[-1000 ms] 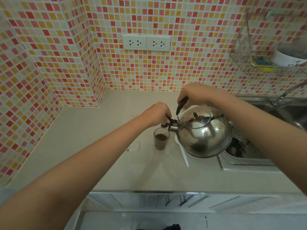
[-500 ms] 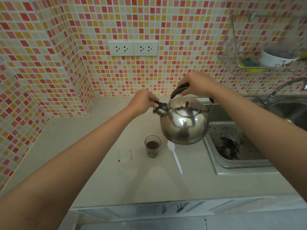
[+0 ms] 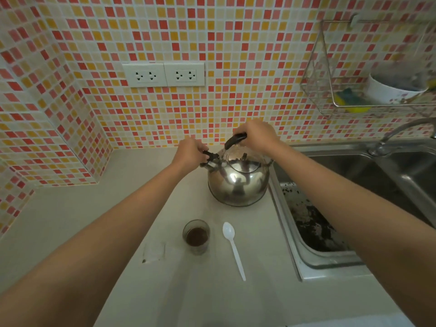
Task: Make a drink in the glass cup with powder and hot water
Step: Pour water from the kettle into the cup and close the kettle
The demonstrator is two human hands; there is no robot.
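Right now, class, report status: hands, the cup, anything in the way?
Left hand on kettle spout cap, right hand gripping its handle. Glass cup holds dark liquid, unstirred. White spoon beside cup; nothing blocking.

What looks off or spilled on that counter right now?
No liquid spill shows. Dark debris is scattered across the sink drainboard. A torn clear sachet lies left of the glass cup, with dark specks by it. The spoon and kettle look fine.

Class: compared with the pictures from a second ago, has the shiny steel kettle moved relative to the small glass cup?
Yes. The shiny steel kettle was tipped right over the small glass cup; it now sits farther back toward the tiled wall, beside the sink.
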